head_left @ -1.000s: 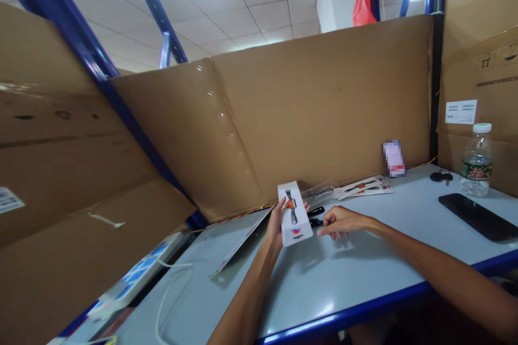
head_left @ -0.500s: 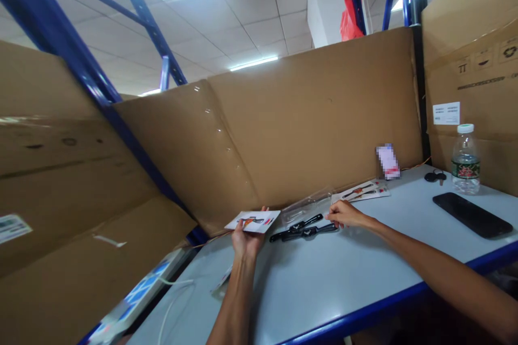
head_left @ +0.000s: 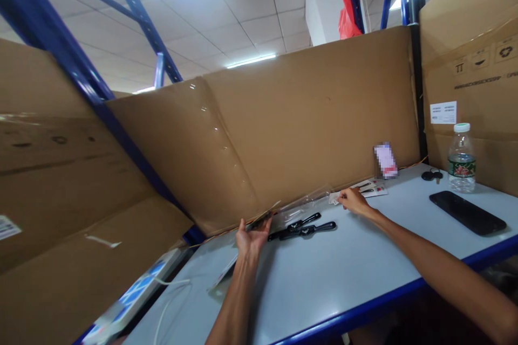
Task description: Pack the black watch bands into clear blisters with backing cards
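My left hand [head_left: 253, 237] is raised above the table, palm up, holding a thin printed card [head_left: 263, 216] that shows nearly edge-on between thumb and fingers. Right of it, two black spokeshaves [head_left: 307, 230] lie side by side on the table. My right hand [head_left: 353, 201] is at the back, its fingers bent together over the left end of some printed cards [head_left: 378, 191]. Whatever is between those fingertips is hidden. Clear plastic wrapping [head_left: 305, 204] lies between the hands, along the cardboard wall.
On the right are a water bottle [head_left: 462, 164], a black phone [head_left: 467, 213] and keys [head_left: 432, 175]. A blurred-out upright screen [head_left: 386, 160] leans at the back. A flat packet [head_left: 222, 280] lies by my left forearm, and a power strip [head_left: 137, 294] with a cable at the left edge.
The card in my left hand has tipped from showing its printed face to nearly edge-on. My right hand has moved from a spokeshave's handle end back to the printed cards.
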Demonstrator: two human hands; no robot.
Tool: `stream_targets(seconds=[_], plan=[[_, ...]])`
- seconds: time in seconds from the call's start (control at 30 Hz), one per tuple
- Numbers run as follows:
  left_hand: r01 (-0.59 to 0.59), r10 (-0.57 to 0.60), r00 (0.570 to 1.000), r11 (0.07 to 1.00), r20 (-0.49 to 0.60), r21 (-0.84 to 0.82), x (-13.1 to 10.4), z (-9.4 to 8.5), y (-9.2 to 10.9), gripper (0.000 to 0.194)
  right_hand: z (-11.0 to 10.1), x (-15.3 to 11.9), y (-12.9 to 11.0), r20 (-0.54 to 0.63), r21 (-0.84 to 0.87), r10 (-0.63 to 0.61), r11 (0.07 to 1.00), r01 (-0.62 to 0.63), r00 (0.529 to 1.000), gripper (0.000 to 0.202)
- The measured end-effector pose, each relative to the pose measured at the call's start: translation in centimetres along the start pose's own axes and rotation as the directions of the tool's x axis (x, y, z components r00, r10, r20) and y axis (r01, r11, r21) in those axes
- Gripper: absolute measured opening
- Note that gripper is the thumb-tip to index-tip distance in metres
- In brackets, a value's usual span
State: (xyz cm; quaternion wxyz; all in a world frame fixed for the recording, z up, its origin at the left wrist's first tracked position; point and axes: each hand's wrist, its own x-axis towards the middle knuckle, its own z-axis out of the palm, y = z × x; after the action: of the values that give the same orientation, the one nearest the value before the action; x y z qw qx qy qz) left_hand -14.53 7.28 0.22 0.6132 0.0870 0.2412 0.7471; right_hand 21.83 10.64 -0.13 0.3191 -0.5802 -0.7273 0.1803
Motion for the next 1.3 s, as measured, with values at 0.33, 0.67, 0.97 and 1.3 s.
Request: stream_targets(seconds=[0.33,0.67,0.97,1.3], plan=[[-0.016,0.017,0.998,1.000,0.066,-0.023,-1.4,1.6,-1.1,0.069,-0.1,-0.5,1.1,-0.070,-0.361,-0.038,0.933,0.010,0.997,0.027],[-0.090,0.090,0.996,0.995,-0.004,0.045,-0.7,1.3,-1.8,0.055,3.6,-0.7,2.2,0.143,-0.369,-0.384,0.835,0.409,0.912,0.054],[-0.092,0.105,0.990,0.986,-0.094,0.136,0.7,0.7,-1.6,0.048,3.3,-0.7,1.7,0.166,-0.361,-0.369,0.840,0.404,0.915,0.038],[-0.122,0.125,0.991,0.991,-0.048,0.047,-0.7,1.4,-1.2,0.049,3.3,-1.0,1.4,0.129,-0.346,-0.378,0.849,0.399,0.917,0.040]])
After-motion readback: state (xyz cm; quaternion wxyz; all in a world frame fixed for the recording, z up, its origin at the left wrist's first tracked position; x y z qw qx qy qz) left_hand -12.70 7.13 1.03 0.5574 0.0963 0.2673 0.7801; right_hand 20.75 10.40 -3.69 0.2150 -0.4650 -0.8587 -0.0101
